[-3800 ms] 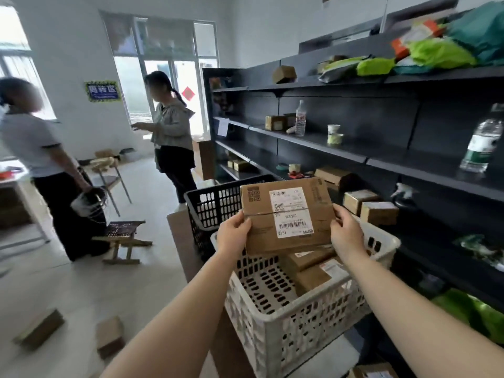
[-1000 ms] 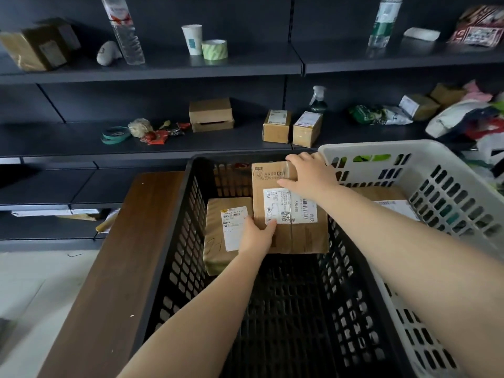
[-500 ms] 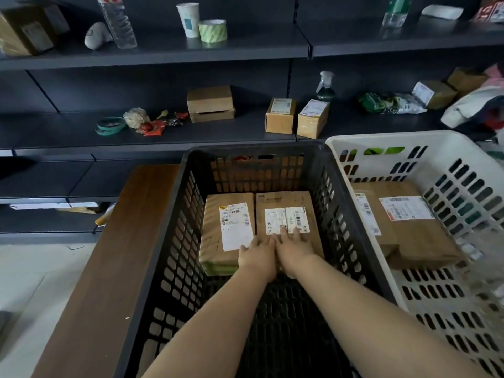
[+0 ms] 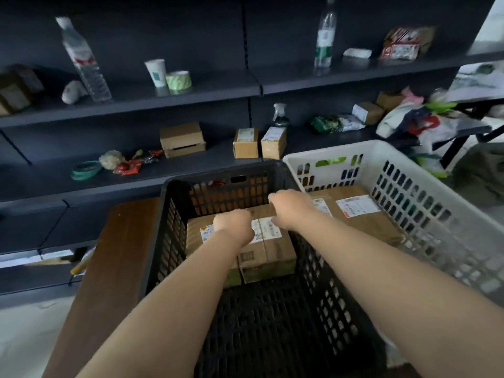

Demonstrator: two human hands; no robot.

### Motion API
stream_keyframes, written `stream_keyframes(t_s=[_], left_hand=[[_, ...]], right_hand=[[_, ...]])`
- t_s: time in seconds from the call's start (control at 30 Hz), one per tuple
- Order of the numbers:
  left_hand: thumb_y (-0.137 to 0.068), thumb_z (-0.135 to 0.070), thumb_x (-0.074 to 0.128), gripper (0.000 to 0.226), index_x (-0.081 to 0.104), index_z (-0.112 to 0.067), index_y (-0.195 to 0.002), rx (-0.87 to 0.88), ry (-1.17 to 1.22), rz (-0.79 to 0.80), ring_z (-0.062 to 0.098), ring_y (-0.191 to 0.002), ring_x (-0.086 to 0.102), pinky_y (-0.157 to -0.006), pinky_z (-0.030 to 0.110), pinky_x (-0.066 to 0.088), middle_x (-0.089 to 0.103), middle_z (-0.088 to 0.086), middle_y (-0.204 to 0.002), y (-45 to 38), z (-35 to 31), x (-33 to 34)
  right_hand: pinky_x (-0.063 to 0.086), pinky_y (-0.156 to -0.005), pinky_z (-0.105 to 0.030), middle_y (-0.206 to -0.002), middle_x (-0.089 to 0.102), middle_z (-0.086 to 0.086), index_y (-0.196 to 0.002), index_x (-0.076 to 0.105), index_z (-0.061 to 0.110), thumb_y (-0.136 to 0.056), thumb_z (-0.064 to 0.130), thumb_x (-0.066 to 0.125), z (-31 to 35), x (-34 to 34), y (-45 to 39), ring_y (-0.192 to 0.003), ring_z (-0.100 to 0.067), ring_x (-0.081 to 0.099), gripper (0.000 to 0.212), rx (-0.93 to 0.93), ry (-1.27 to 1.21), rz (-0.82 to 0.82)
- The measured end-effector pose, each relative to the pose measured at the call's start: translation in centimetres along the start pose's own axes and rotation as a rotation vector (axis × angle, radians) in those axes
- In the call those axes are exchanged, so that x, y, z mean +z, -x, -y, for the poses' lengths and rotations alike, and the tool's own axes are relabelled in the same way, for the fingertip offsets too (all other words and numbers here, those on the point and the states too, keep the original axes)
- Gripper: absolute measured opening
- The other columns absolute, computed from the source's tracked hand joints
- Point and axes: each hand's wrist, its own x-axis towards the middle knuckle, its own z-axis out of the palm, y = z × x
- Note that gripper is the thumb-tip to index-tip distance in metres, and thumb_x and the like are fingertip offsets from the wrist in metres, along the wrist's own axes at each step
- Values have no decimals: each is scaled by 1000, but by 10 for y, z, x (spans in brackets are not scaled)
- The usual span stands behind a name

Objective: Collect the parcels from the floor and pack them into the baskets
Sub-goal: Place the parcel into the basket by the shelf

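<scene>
A black basket (image 4: 167, 242) stands on a brown wooden bench (image 4: 114, 257), with a white basket (image 4: 425, 170) touching its right side. Two brown labelled parcels lie flat side by side at the far end of the black basket: the left parcel (image 4: 197, 231) and the right parcel (image 4: 272, 257). My left hand (image 4: 234, 224) hovers over the seam between them. My right hand (image 4: 291, 208) is over the far end of the right parcel. Both hands hold nothing; their fingertips point down and are blurred. More brown parcels (image 4: 362, 219) lie in the white basket.
Dark shelving (image 4: 191, 96) runs behind the baskets, carrying small boxes (image 4: 182, 139), water bottles (image 4: 84, 61), a cup, tape rolls, a spray bottle and bags (image 4: 409, 124). Pale floor shows at the lower left. The near half of the black basket holds nothing.
The parcel I carried now lies flat in the black basket beside the other one. My hands have come off its near end and moved toward its far end.
</scene>
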Motion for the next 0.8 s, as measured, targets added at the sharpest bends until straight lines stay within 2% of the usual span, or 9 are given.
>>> stream_keyframes(t_s=[0.07, 0.13, 0.2, 0.3, 0.37, 0.5, 0.6, 0.7, 0.8], left_hand=[[-88, -18, 51, 21, 58, -17, -107, 35, 3, -71, 22, -87, 60, -65, 31, 43, 61, 1, -99, 6, -17, -29], [-88, -20, 54, 21, 60, -19, -107, 78, 10, -138, 22, -87, 61, -69, 32, 49, 62, 1, -96, 13, -44, -55], [-88, -22, 53, 19, 62, -19, -104, 123, 13, -194, 22, -86, 62, -73, 32, 52, 63, 1, -94, 20, -82, -74], [-89, -17, 49, 23, 61, -17, -109, 159, -53, -251, 23, -86, 61, -66, 31, 45, 64, 3, -96, 33, -153, -94], [-91, -19, 48, 26, 58, -19, -115, 200, -77, -274, 24, -93, 61, -66, 31, 43, 64, 4, -106, 42, -208, -99], [-92, -24, 47, 26, 57, -17, -116, 295, -58, -248, 24, -92, 60, -68, 32, 44, 62, 5, -106, 61, -312, -98], [-92, -23, 46, 22, 55, -14, -110, 415, -63, -178, 26, -85, 56, -64, 32, 40, 58, 7, -99, 72, -380, -88], [-90, -23, 49, 17, 57, -14, -102, 501, -60, -147, 25, -79, 52, -61, 33, 39, 55, 5, -89, 77, -441, -78], [-89, -26, 50, 22, 56, -14, -106, 561, -48, -157, 27, -87, 56, -65, 33, 41, 58, 5, -98, 73, -498, -66]], right_hand=[[37, -61, -32, -103, 59, -4, -102, 54, 18, -83, 27, 60, -27, -31, 18, -92, -26, 56, 22, 22, 22, -58], [34, -54, -29, -96, 61, -4, -89, 52, 19, -84, 27, 58, -58, -55, 41, -79, -24, 53, 11, 47, 73, -83], [33, -55, -31, -90, 60, -2, -84, 51, 18, -86, 28, 57, -90, -72, 68, -74, -21, 49, 11, 82, 147, -96], [37, -63, -33, -97, 61, -2, -96, 56, 20, -86, 31, 56, -142, -82, 113, -85, -23, 55, 15, 144, 236, -105], [36, -67, -35, -97, 59, -2, -100, 55, 20, -87, 33, 55, -183, -81, 148, -88, -24, 55, 19, 187, 261, -110], [32, -66, -37, -88, 48, -2, -89, 44, 19, -87, 33, 54, -266, -71, 221, -86, -25, 48, 17, 260, 288, -106], [33, -63, -36, -94, 54, -4, -88, 43, 19, -86, 34, 55, -323, -57, 269, -83, -25, 49, 19, 341, 294, -102], [35, -64, -35, -101, 58, -6, -96, 50, 18, -84, 33, 57, -374, -39, 308, -96, -28, 55, 21, 410, 287, -90], [34, -69, -35, -110, 58, -6, -109, 51, 16, -85, 34, 55, -421, -23, 336, -103, -28, 54, 30, 479, 272, -60]])
